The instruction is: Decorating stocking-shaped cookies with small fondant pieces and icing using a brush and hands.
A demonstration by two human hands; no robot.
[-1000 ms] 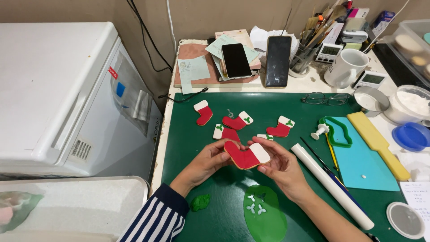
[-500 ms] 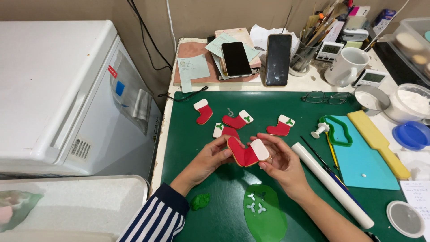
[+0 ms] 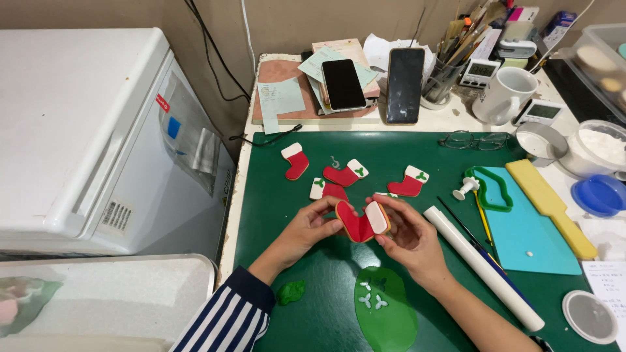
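While you hold it: the red stocking cookie (image 3: 360,223) sits above the green mat (image 3: 306,261), near the mat's centre, tilted with its white cuff to the right.
Left hand (image 3: 308,228): your fingertips pinch the cookie's red toe end.
Right hand (image 3: 404,231): your fingers curl around the white cuff end, gripping it.
Just beyond: four finished stocking cookies (image 3: 346,173) lie flat on the far part of the mat.
Near side: a rolled green fondant sheet (image 3: 386,311) with leaf cut-outs.
Right: a white rolling pin (image 3: 482,267) lies diagonally, beside a stocking-shaped green cutter (image 3: 490,190).
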